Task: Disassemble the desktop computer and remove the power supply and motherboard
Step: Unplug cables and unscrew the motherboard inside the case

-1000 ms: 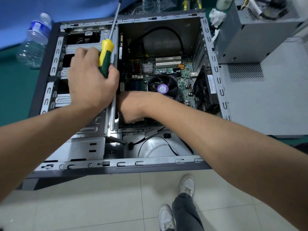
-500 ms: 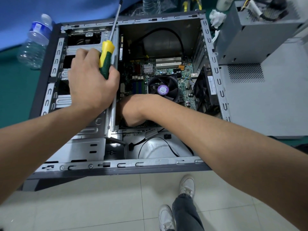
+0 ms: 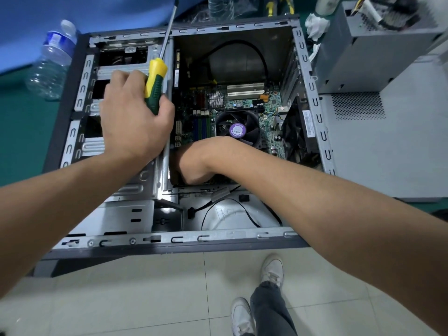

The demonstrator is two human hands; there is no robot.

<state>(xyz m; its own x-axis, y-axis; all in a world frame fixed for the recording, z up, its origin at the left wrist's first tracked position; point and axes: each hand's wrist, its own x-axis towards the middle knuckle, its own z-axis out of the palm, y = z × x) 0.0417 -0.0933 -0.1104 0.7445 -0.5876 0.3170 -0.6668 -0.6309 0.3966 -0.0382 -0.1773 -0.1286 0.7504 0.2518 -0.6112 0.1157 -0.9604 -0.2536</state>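
The open computer case point(image 3: 169, 238) lies on its side on the green table. Inside it sits the green motherboard point(image 3: 242, 103) with a black CPU fan point(image 3: 238, 129). My left hand point(image 3: 131, 124) rests over the drive cage and grips a screwdriver point(image 3: 155, 86) with a yellow and green handle, its shaft pointing up and away. My right hand point(image 3: 194, 163) reaches down into the case at the motherboard's near left corner; its fingers are curled downward and hidden, so what they hold is unclear. A grey power supply point(image 3: 358, 57) with its cables stands outside, right of the case.
The grey side panel point(image 3: 388, 141) lies flat to the right. A plastic water bottle point(image 3: 51, 61) lies at the left of the case. Black cables point(image 3: 242, 214) loop along the case's near floor. My feet point(image 3: 271, 272) stand on the tiled floor below the table edge.
My left hand with the screwdriver has shifted slightly up and right. My right hand stays at the motherboard's near left corner.
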